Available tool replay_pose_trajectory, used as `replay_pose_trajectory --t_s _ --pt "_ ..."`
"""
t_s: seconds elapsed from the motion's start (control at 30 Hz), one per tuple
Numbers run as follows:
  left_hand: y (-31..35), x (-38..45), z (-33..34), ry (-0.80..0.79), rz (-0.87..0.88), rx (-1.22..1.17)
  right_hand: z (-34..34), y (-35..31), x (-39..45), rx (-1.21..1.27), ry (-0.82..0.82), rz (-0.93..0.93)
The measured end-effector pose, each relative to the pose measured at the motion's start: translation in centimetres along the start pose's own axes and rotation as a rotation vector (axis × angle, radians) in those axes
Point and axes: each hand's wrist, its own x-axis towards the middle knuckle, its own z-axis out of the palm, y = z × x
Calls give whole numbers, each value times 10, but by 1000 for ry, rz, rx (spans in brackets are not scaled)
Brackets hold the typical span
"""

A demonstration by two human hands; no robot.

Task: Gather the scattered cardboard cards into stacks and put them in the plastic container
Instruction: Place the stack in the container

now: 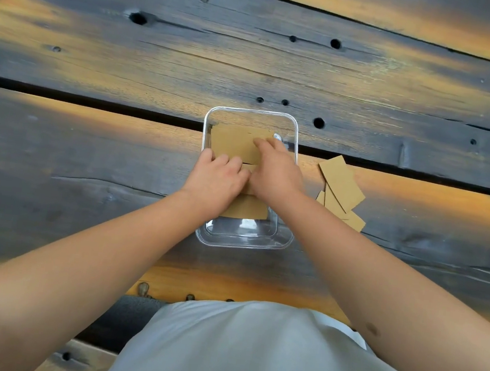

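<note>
A clear plastic container (244,241) stands on the wooden table in front of me. Brown cardboard cards (233,143) lie inside it, at its far end and partly under my hands. My left hand (215,179) and my right hand (275,173) are both over the container, side by side and touching, fingers bent down onto the cards. My right fingertips press the top card near its right edge. A small loose pile of cards (341,189) lies on the table just right of the container.
The table (130,52) is made of dark weathered planks with holes, knots and wide gaps between boards. My torso in a light shirt (250,352) fills the near edge of the view.
</note>
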Motion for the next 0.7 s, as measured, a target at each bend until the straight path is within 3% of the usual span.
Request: replay_pose_trajectory --t_s 0.07,0.17,0.27,0.53,0.7 --pt "0 0 0 -1 -9 0 -1 3 1 -162 58 -220" --pt "0 0 0 -4 -14 -7 -5 8 14 -445 1 -418" --pt "0 0 0 -8 -15 -11 -8 10 30 -549 -37 -485" --pt "0 1 -2 -45 -29 -5 -9 8 52 -675 71 -612" --pt "0 7 -8 -49 -61 10 -15 10 52 -580 111 -646"
